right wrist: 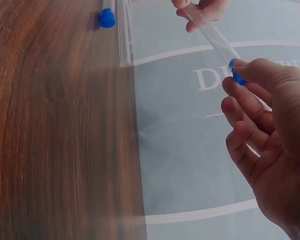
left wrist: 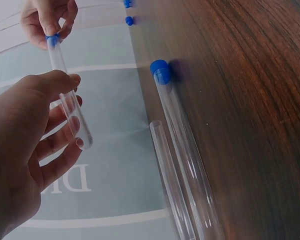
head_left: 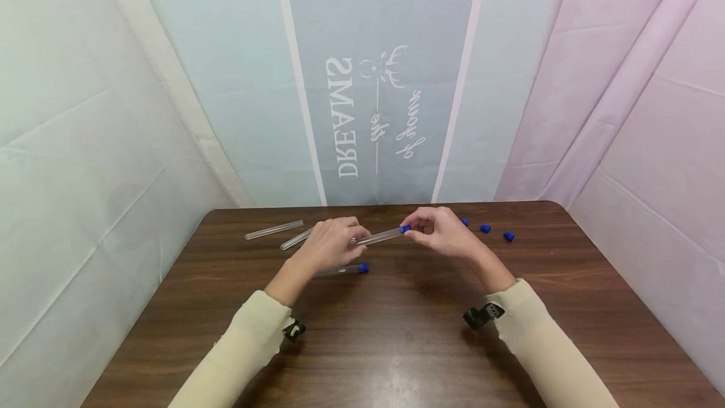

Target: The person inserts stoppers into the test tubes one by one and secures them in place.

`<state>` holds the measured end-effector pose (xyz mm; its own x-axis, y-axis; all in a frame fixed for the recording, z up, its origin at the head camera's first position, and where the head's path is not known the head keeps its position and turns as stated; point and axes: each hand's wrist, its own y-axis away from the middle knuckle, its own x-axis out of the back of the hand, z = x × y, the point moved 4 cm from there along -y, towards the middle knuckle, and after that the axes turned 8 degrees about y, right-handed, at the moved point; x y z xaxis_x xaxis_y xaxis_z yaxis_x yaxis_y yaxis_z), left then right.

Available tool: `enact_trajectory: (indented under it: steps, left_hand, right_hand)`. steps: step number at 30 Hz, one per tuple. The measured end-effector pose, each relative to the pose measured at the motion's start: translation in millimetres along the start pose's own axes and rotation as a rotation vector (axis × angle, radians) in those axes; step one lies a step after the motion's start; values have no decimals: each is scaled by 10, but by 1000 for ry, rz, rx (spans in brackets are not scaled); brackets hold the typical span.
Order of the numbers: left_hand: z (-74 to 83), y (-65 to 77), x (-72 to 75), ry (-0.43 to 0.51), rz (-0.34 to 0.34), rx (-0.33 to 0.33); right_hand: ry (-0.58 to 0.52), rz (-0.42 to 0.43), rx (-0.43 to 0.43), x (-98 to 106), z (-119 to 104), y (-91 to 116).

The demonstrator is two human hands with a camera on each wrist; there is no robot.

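Observation:
Above the table, my left hand (head_left: 335, 243) holds a clear test tube (head_left: 382, 236) between thumb and fingers, the rounded end toward the palm. My right hand (head_left: 447, 232) pinches the blue cap (right wrist: 236, 72) at the tube's other end with thumb and index finger. That cap sits on the tube's mouth. On the table below the left hand lies another test tube with a blue cap (left wrist: 161, 71) on it, its glass (left wrist: 182, 145) partly hidden by the hand in the head view. An uncapped tube (left wrist: 167, 170) lies alongside it in the left wrist view.
Farther left on the wooden table (head_left: 385, 345) lies an uncapped test tube (head_left: 274, 230), with another (head_left: 296, 239) partly behind the left hand. Three loose blue caps, one of them this cap (head_left: 485, 228), lie right of the right hand. A printed cloth (head_left: 379, 17) hangs behind the table.

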<state>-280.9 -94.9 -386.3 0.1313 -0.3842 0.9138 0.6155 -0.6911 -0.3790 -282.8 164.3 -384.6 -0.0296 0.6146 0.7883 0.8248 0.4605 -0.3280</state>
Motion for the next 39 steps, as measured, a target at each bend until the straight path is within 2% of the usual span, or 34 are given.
enact_trajectory:
  steps: [6,11,16,25,31,39]
  left_hand:
    - [-27,40,15,3,-12,-2]
    - [-79,71,41,6,6,1]
    - [-117,71,53,-12,13,-9]
    - [-74,81,87,-28,26,-48]
    - [-41,64,96,-45,11,-52]
    - [-12,47,80,-90,-11,-78]
  right_hand:
    - [-16,-40,7,7,30,6]
    - [13,-52,-17,115,44,41]
    - [84,-77,-3,159,67,46]
    - [173,-87,88,75,13,-1]
    - [230,-100,121,54,-40,-14]
    - [378,-120,134,-8,-84,-16]
